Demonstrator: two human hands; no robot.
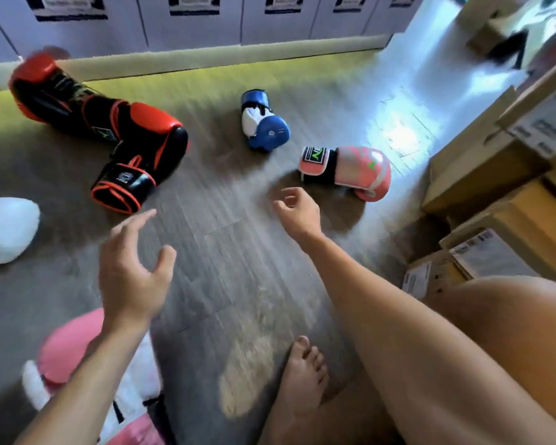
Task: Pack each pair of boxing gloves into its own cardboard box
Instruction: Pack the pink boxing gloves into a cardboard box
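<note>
Two black-and-red boxing gloves (135, 155) lie on the wooden floor at the upper left, one behind the other. A blue-and-white glove (264, 123) sits in the middle, and a pink glove (353, 170) lies to its right. My right hand (297, 210) hovers just left of the pink glove, fingers loosely curled, holding nothing. My left hand (132, 271) is raised with fingers spread, empty, below the black-and-red gloves. Another pink-and-white glove (74, 351) lies under my left forearm. Part of a white glove (7, 229) shows at the left edge.
Stacked cardboard boxes (495, 194) with labels fill the right side. My bare leg and foot (302, 380) rest on the floor at the lower right. White lockers (190, 24) line the far wall. Open floor lies between my hands.
</note>
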